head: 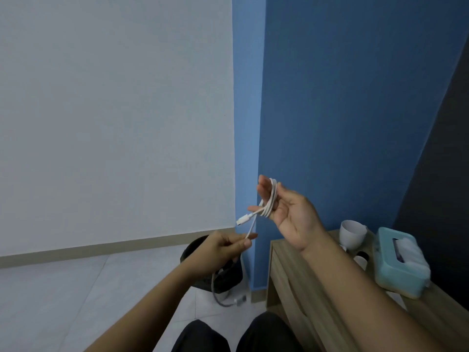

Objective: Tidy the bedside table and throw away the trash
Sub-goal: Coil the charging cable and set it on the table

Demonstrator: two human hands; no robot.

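Note:
A white charging cable (270, 199) is looped in several turns around the fingers of my right hand (289, 214), raised above the left end of the wooden bedside table (291, 275). One plug end sticks out to the left of the coil. My left hand (223, 246) pinches the cable's loose part just below the coil. The remaining cable hangs down from that hand, and its other plug dangles near the floor. A black trash bin (223, 273) stands on the floor behind my left hand, partly hidden by it.
On the table stand a white cup (351, 235), a teal tissue box (401, 262) and small white containers (361, 259) half hidden by my right forearm. A blue wall rises behind the table, a white wall to the left. My knees show at the bottom.

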